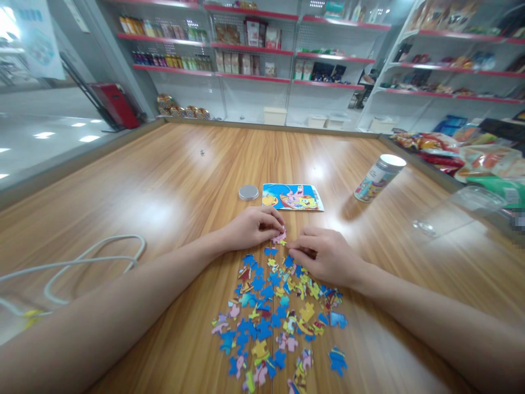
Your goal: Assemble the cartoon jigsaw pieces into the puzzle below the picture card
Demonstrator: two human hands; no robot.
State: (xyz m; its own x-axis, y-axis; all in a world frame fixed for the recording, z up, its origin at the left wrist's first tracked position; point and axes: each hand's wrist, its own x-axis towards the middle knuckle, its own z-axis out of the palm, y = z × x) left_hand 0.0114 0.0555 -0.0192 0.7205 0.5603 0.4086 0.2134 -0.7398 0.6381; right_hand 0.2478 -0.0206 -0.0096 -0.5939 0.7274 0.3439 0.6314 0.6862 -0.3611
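Note:
My left hand (258, 225) is closed, its fingertips pressing on a small pink joined cluster of jigsaw puzzle pieces (279, 237). Close by on the right, my right hand (326, 253) has curled fingers, thumb and forefinger near the cluster's yellow edge; whatever lies between them is hidden. Loose jigsaw pieces (262, 328), mostly blue, yellow and pink, spread over the wood in front of me. Beyond my hands lies a cartoon picture card (292, 197) with a blue background.
A round metal lid (248, 192) rests beside the card. To the right stand a printed canister (379, 178) and a clear plastic container (461, 210). A pale cable (94, 260) loops at left. Snack bags (435, 143) line the right edge; stocked shelves (252, 49) rise behind the wooden table (184, 186).

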